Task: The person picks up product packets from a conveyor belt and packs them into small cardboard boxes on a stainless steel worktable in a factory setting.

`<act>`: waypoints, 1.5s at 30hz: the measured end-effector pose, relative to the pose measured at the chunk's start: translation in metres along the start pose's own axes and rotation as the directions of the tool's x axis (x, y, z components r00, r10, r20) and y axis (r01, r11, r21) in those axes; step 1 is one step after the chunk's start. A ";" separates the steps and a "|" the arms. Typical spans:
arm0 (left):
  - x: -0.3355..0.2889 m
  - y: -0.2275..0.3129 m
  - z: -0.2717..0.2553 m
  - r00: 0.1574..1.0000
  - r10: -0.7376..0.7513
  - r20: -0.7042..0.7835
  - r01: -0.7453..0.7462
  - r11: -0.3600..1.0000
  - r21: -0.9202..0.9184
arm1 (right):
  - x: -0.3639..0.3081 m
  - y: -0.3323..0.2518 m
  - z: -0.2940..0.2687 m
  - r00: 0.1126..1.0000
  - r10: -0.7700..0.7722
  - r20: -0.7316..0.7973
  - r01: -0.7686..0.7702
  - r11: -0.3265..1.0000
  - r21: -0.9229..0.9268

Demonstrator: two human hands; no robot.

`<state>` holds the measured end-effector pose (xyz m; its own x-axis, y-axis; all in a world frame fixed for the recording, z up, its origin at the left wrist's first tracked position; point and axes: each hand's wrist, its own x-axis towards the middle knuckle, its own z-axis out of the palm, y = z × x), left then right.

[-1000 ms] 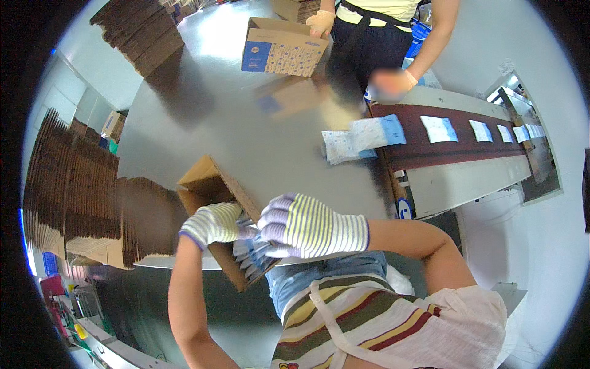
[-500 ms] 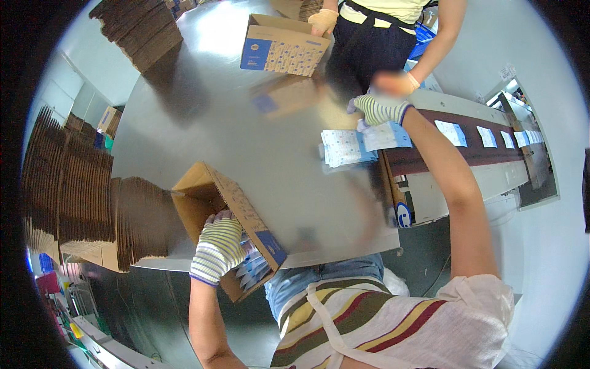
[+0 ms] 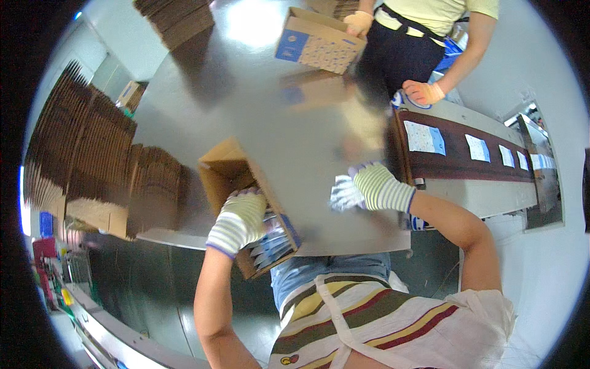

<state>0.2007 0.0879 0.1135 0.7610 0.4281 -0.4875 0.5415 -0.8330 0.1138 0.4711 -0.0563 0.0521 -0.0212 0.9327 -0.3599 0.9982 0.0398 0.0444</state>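
Note:
My left hand (image 3: pixel 239 220), in a striped knit glove, reaches into an open brown carton (image 3: pixel 270 181) tilted at the table's near edge. Its fingers are curled, and the box and the hand itself hide what they grip. Several blue-and-white packets (image 3: pixel 270 247) stand in a row inside the carton, below that hand. My right hand (image 3: pixel 382 186), gloved likewise, is closed on a few blue-and-white packets (image 3: pixel 347 194) above the table, right of the carton. Motion blurs them.
A conveyor (image 3: pixel 455 147) at the right carries spaced packets (image 3: pixel 424 136). Across the metal table (image 3: pixel 295 129), a co-worker's gloved hand (image 3: pixel 359 23) holds another carton (image 3: pixel 322 46); the other hand (image 3: pixel 424 92) rests by the conveyor end. Flattened cardboard stacks (image 3: pixel 92 141) line the left.
My right hand has moved from the conveyor end toward the carton, taking the packets that lay there. The left hand stays in the carton. The whole view has shifted.

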 end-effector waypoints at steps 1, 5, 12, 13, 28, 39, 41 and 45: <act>-0.001 0.001 -0.002 1.000 -0.014 0.023 0.013 1.000 0.020 | 0.001 -0.009 -0.002 0.992 -0.006 0.125 -0.003 0.997 0.074; -0.007 -0.001 0.003 0.999 -0.020 -0.030 0.021 0.999 0.045 | 0.028 -0.011 -0.020 0.902 0.114 -0.416 0.161 0.806 0.570; 0.006 -0.003 0.015 0.979 0.042 -0.199 -0.018 0.993 0.120 | 0.098 -0.116 -0.141 0.515 -0.209 -0.831 0.856 0.186 0.483; -0.008 -0.005 0.026 0.916 0.080 -0.393 -0.016 0.986 0.164 | 0.128 -0.130 -0.128 0.483 -0.228 -0.845 0.787 0.536 0.306; -0.022 -0.001 0.008 0.983 0.056 -0.176 -0.051 0.998 0.028 | 0.093 -0.127 -0.144 0.724 -0.082 -0.685 0.546 0.675 0.496; -0.061 -0.048 0.006 0.318 -0.245 -0.916 -0.159 0.939 -0.306 | -0.011 -0.184 -0.052 0.534 -0.673 -0.512 0.668 0.707 -0.233; -0.061 -0.050 0.019 0.412 -0.348 -0.842 -0.279 0.831 -0.481 | -0.034 -0.195 -0.040 0.478 -0.769 -0.425 0.731 0.616 -0.293; -0.065 -0.057 0.043 0.367 -0.421 -0.830 -0.277 0.802 -0.529 | -0.008 -0.188 -0.064 0.680 -0.603 -0.417 0.628 0.773 -0.093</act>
<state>0.1051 0.0927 0.1008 0.3481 0.7984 0.4914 0.4123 -0.6011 0.6846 0.2801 -0.0486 0.1059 -0.6397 0.7596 0.1172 0.7526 0.6500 -0.1049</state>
